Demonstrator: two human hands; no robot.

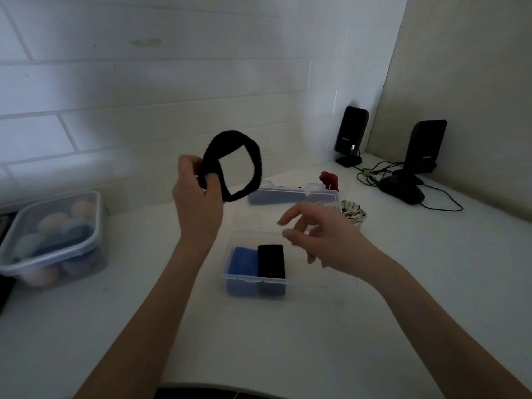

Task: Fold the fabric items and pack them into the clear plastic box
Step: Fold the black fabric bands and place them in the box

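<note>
My left hand (197,194) is raised above the counter and grips a black fabric band (256,162), which hangs open as a loop. My right hand (322,234) hovers open over the clear plastic box (253,286), fingers spread, holding nothing. Inside the box lie a folded blue fabric piece (243,260) and a folded black piece (271,260), side by side at its left end. The box's open lid (288,194) stands behind it. A red fabric item (329,180) and a striped pale scrunchie (355,214) rest on the counter beyond the box.
A lidded clear container (51,240) with several pastel sponges sits at the left. Two black speakers (349,136) (423,151) with cables (374,175) stand in the back right corner. A tiled wall rises behind the white counter (288,341).
</note>
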